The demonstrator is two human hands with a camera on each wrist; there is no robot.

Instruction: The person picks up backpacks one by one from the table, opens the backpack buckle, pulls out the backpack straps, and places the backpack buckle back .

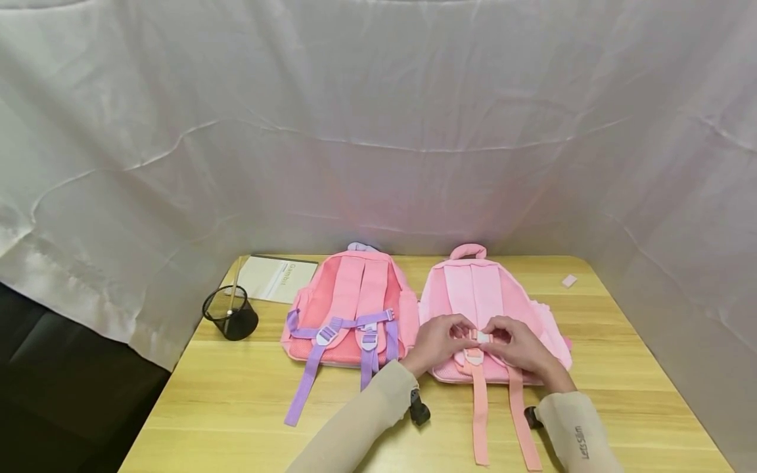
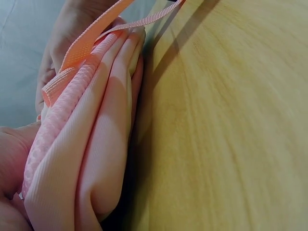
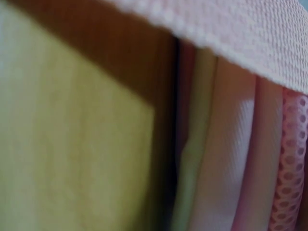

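A light pink backpack [image 1: 523,305] lies with its strap side up on the table. Over its lower middle, my left hand [image 1: 440,340] and right hand [image 1: 522,345] meet at a small white and orange strap buckle [image 1: 483,337]. Thumb and fingers of each hand pinch one side of it. Whether the buckle's halves are joined is too small to tell. Two orange straps [image 1: 480,414] hang from the bag over the table's near side. In the left wrist view the bag's bottom edge [image 2: 103,159] shows; the right wrist view has a blurred pink strap [image 3: 231,33] across it.
Left of it lies a coral pink backpack [image 1: 349,309] with purple straps [image 1: 304,387]. A black mesh pen holder [image 1: 239,322] with a stick in it and a book [image 1: 275,279] are at the far left. A small pink block [image 1: 569,281] sits back right. Grey curtains [image 1: 378,131] surround the table.
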